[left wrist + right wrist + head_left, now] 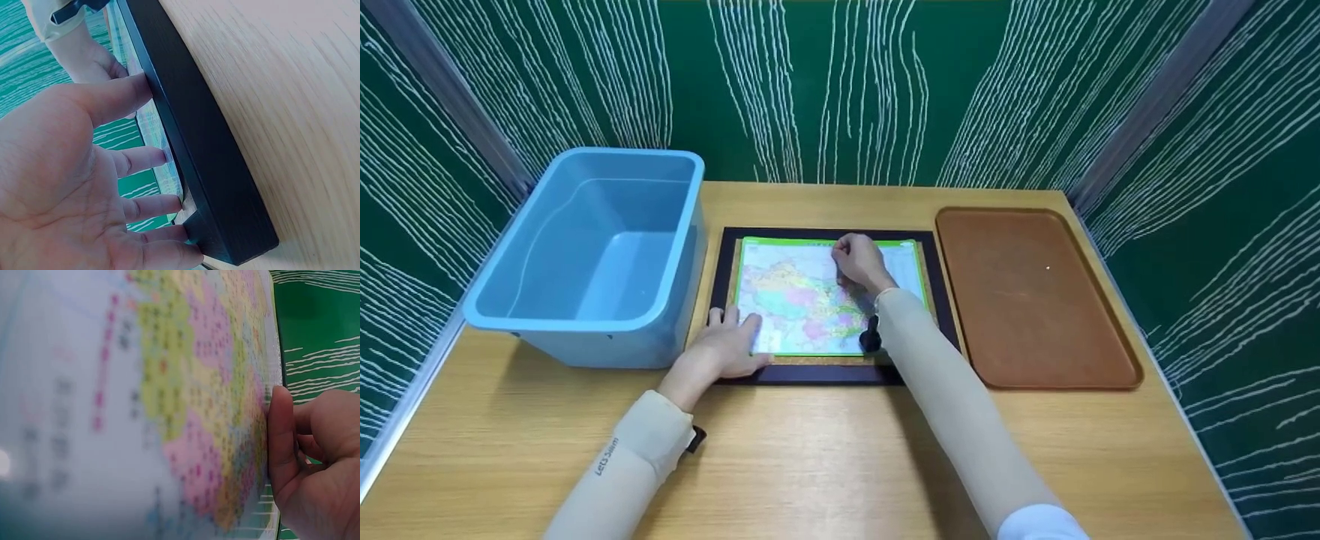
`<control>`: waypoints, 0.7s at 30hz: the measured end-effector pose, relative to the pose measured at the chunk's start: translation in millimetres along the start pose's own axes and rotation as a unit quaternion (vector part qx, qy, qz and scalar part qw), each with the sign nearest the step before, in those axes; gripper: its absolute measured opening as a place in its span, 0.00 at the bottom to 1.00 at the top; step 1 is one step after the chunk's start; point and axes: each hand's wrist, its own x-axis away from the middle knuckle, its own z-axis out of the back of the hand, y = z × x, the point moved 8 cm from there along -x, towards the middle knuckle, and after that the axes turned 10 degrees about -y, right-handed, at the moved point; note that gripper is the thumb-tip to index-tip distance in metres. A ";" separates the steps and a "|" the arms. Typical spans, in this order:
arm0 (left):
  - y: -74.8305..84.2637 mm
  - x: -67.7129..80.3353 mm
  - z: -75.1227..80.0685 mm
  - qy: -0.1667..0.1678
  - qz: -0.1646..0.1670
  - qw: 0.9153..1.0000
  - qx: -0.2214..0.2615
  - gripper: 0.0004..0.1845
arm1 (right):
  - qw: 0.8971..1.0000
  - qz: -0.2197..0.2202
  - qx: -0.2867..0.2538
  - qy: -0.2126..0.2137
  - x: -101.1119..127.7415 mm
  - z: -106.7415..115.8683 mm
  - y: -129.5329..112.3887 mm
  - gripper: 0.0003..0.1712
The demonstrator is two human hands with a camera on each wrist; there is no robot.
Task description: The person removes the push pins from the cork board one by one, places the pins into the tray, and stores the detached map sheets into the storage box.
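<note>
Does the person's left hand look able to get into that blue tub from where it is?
Probably yes. The left hand rests open on the near-left corner of the black frame, right beside the blue tub. The tub is open-topped, and nothing lies between them; the hand would only need to lift over the rim.

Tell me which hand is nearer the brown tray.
Right. The right hand rests on the map, closer to the brown tray; the left hand presses the frame's near-left corner beside the blue bin.

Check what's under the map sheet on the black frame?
Under the map sheet a cork-brown board shows as a strip inside the black frame. The rest is covered by the sheet and both hands: left hand at the near-left corner, right hand on top.
</note>
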 end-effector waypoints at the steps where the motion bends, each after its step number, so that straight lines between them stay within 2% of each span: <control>1: -0.2 -0.3 -0.4 0.000 0.000 1.000 0.000 0.38 | 1.000 0.001 -0.005 -0.003 0.7 0.2 0.0 0.07; 8: 0.5 -1.2 -1.6 0.001 0.000 1.000 0.003 0.38 | 0.999 0.028 -0.033 -0.007 5.3 1.2 -1.3 0.08; 17: -0.2 -1.0 -1.8 0.007 -0.001 1.000 -0.003 0.39 | 0.997 0.026 -0.076 0.002 7.9 2.1 2.4 0.06; 21: -1.0 0.0 -2.5 0.009 -0.004 1.000 -0.001 0.39 | 0.993 0.018 -0.120 0.007 7.4 1.5 5.2 0.06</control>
